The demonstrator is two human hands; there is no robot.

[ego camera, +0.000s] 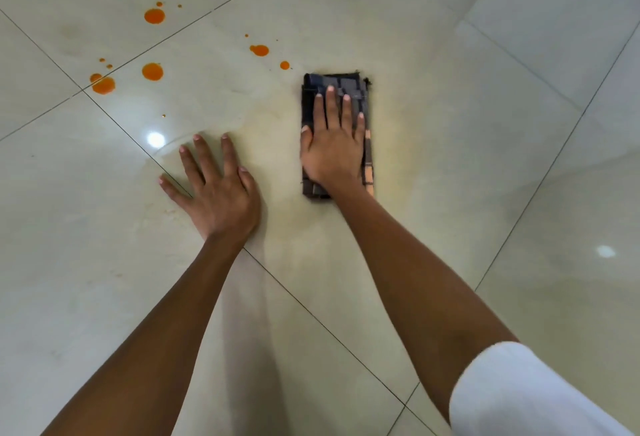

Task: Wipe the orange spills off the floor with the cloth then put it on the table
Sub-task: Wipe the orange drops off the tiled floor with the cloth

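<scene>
Cloth (334,80): dark checked, folded to a long rectangle, flat on the tiled floor (450,130), long edges running 12 to 6 o'clock. Bare tile lies open at 12, 3 and 6 o'clock of it. Orange spills (152,71) spread from 9 to 11 o'clock; the nearest drop sits just beside the far left corner, not touching. A faint yellowish film shows on the tile around the cloth.

Right hand (334,155) lies palm down on the cloth, fingers (330,103) straight and slightly spread, pressing, not curled round it. Left hand (216,193) is at 8 o'clock of the cloth, apart from it, flat on the floor across a grout line (114,124), fingers splayed, holding nothing.

The hand hides the cloth's middle; its pattern is blurred. A white sleeve (519,394) is cut off at the frame's lower right.
</scene>
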